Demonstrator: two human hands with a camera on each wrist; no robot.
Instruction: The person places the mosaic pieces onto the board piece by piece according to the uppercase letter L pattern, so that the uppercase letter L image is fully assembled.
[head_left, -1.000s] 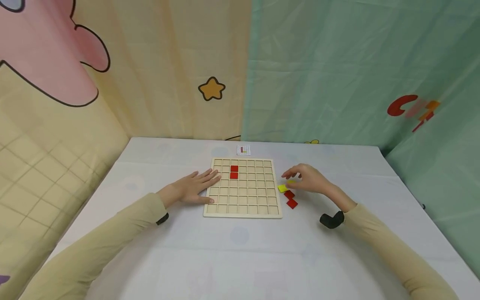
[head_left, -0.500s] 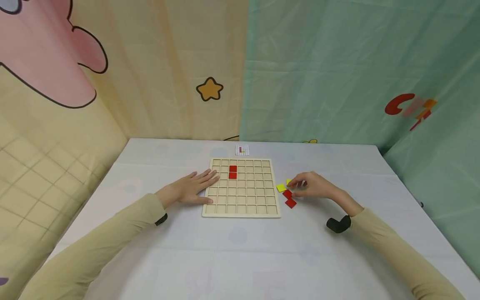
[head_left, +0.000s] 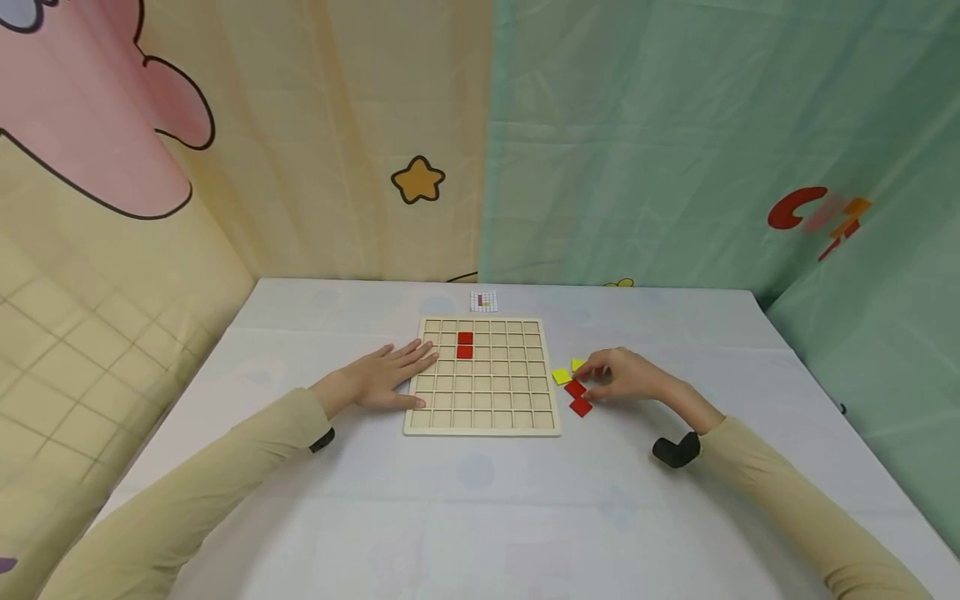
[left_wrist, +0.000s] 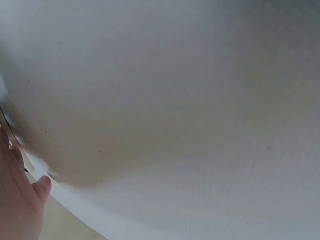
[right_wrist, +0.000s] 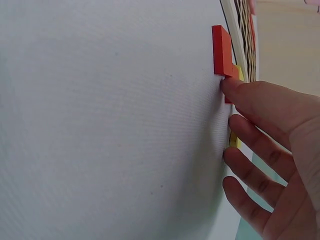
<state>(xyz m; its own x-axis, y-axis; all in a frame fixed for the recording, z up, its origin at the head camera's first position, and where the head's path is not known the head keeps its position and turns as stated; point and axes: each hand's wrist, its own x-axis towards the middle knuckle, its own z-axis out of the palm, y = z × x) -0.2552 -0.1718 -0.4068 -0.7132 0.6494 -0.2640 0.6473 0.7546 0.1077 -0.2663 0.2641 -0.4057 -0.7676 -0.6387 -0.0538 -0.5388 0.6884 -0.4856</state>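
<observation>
My left hand [head_left: 386, 377] lies flat with spread fingers on the left edge of the wooden grid board [head_left: 491, 432]. On the board, two red square tiles [head_left: 465, 345] sit one below the other. At the right of the board, my right hand [head_left: 624, 375] pinches a red tile [head_left: 574, 389] with thumb and index finger. The right wrist view shows the thumb tip [right_wrist: 229, 86] at that tile's edge, with the other fingers loosely bent. A second red tile [head_left: 581, 407] lies just in front, and two yellow tiles [head_left: 562, 377] lie beside and behind.
A small printed card [head_left: 483, 301] with a coloured grid pattern lies behind the board. White cloth covers the table [head_left: 480, 517], and patterned curtains [head_left: 637, 150] hang at its back and sides.
My right hand has lowered from over the yellow tiles to the red tile, with its thumb and finger closing in on it. The left hand stays in place on the board.
</observation>
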